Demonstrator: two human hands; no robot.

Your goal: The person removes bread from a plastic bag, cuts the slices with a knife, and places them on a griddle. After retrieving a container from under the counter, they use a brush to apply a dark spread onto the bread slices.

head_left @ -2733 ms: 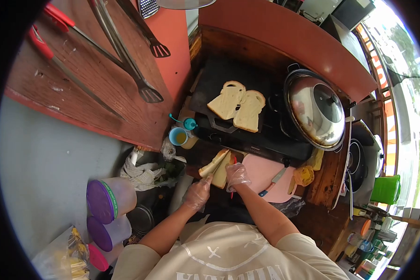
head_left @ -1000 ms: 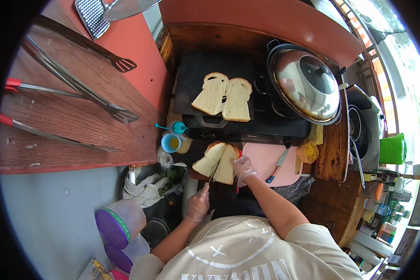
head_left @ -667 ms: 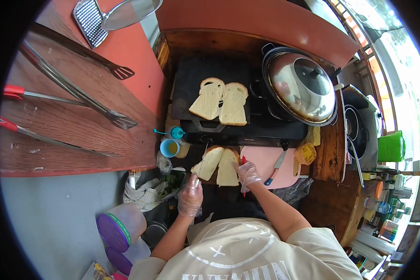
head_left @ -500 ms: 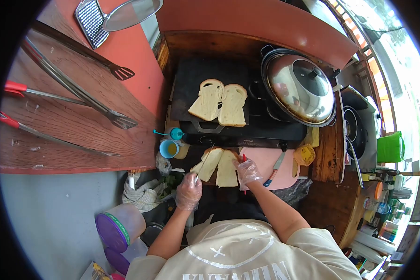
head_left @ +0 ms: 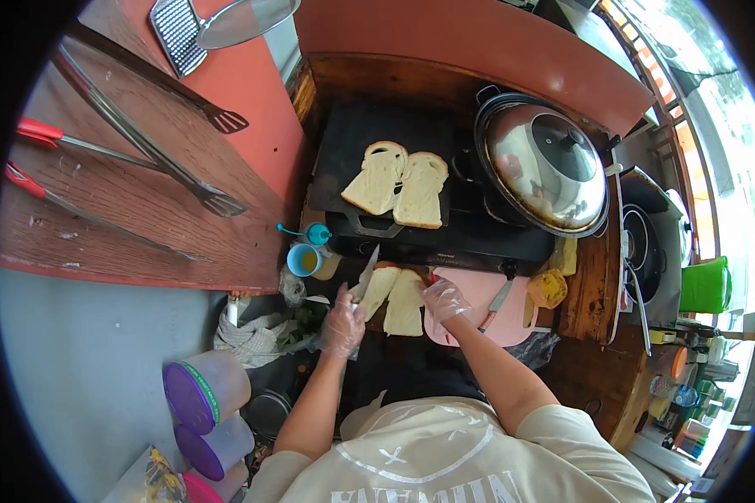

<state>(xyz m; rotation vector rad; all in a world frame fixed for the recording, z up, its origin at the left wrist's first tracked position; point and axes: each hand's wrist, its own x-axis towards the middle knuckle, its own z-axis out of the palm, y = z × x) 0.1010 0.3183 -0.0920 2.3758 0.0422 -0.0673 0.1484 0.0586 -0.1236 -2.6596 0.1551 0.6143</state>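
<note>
My left hand (head_left: 342, 329), in a clear plastic glove, is closed round a knife (head_left: 369, 272) whose blade points up and away from me. The blade is beside the left bread slice (head_left: 381, 292), over a narrow pale piece at its left edge. Next to that slice lies the right bread slice (head_left: 404, 306). My gloved right hand (head_left: 447, 300) has its fingers closed at that slice's right crust; the fingertips are partly hidden. Small red bits show past the fingers and below the hand, of an object I cannot make out.
Two bread slices (head_left: 397, 186) lie on the black griddle (head_left: 335, 138). A lidded pot (head_left: 545, 163) stands right of it. The pink cutting board (head_left: 478, 323) holds another knife (head_left: 497, 303). A blue cup (head_left: 304, 261) stands at left, and tongs (head_left: 134, 138) lie on the wooden board.
My left hand has shifted slightly, and the knife blade has swung to the left edge of the left slice. My right hand stays by the right slice; less of the red object shows.
</note>
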